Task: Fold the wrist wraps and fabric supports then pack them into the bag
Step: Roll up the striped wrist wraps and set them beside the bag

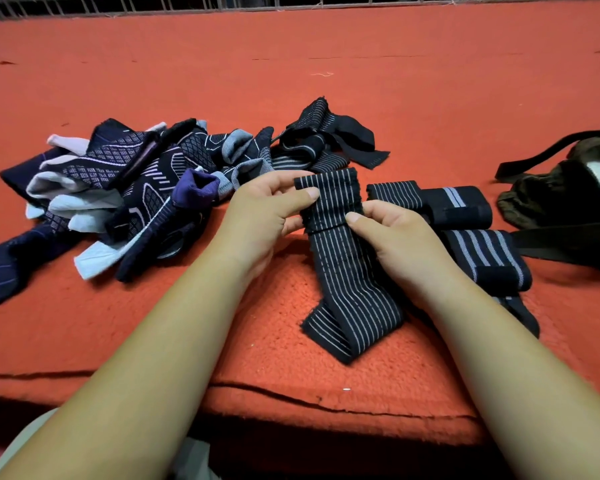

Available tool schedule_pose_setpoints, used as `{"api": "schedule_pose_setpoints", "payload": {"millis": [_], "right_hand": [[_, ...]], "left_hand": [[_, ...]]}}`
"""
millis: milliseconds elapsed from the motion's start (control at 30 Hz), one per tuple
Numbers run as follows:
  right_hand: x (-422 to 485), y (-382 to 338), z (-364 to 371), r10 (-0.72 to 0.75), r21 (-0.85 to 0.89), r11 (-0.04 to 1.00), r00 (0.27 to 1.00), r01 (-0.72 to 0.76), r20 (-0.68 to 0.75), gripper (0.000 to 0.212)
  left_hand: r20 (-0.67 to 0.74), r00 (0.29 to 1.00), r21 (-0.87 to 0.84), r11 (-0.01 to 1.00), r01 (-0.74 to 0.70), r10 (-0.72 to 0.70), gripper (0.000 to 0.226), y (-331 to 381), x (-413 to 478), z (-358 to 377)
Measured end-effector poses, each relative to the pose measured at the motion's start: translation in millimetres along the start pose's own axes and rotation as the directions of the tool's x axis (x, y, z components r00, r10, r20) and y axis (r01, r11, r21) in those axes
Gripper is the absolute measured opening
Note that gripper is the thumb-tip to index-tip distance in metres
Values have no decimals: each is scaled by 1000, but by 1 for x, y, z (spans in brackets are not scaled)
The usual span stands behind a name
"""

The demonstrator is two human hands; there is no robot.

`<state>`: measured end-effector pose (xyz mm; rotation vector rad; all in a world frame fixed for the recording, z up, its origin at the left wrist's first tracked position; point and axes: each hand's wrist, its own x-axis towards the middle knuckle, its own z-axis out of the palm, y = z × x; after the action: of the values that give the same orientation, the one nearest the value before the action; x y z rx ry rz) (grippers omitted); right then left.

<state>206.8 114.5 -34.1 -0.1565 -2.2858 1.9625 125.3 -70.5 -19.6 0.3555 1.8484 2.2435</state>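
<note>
Both hands up close: left hand (257,216) and right hand (392,233) each pinch the striped wrist wrap (347,271) near its folded top, thumbs on top, its tail trailing on the orange mat (291,64). Folded wraps (458,206) sit just right, the bag (551,202) past them, unfolded pile (136,188) on the left.

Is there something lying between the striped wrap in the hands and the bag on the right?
Yes. Folded wraps lie between the striped wrap and the bag, beside the right hand. They lie low, so carrying the wrap over them should work.
</note>
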Motion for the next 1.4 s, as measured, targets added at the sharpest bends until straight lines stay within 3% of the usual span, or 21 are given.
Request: {"api": "schedule_pose_setpoints", "payload": {"millis": [133, 300, 400, 533, 733, 1000, 1233, 1400], "right_hand": [[3, 3, -4, 13, 20, 1000, 999, -13, -30, 18], [7, 7, -3, 9, 56, 998, 997, -4, -77, 16], [11, 12, -3, 42, 128, 991, 995, -30, -95, 19], [17, 16, -3, 107, 289, 954, 992, -83, -69, 26], [16, 7, -9, 194, 467, 870, 981, -159, -27, 33], [15, 8, -5, 138, 419, 900, 990, -119, -15, 22], [14, 10, -3, -5, 325, 945, 999, 17, -38, 42], [14, 11, -2, 32, 284, 959, 998, -15, -57, 19]], "left_hand": [[93, 995, 70, 997, 33, -39, 28, -8, -3, 3], [48, 998, 192, 981, -37, 28, 27, -8, -6, 6], [-1, 996, 257, 963, -86, 90, 25, -11, -3, 4], [48, 992, 332, 935, -124, 115, 31, -11, -3, 3], [62, 997, 205, 978, 28, -42, 46, -7, -7, 6], [37, 999, 176, 984, -22, 16, 20, -10, -4, 4], [26, 999, 203, 979, 26, -32, 21, -12, -2, 6], [27, 1000, 189, 982, -4, -2, 16, -13, -2, 4]]}}
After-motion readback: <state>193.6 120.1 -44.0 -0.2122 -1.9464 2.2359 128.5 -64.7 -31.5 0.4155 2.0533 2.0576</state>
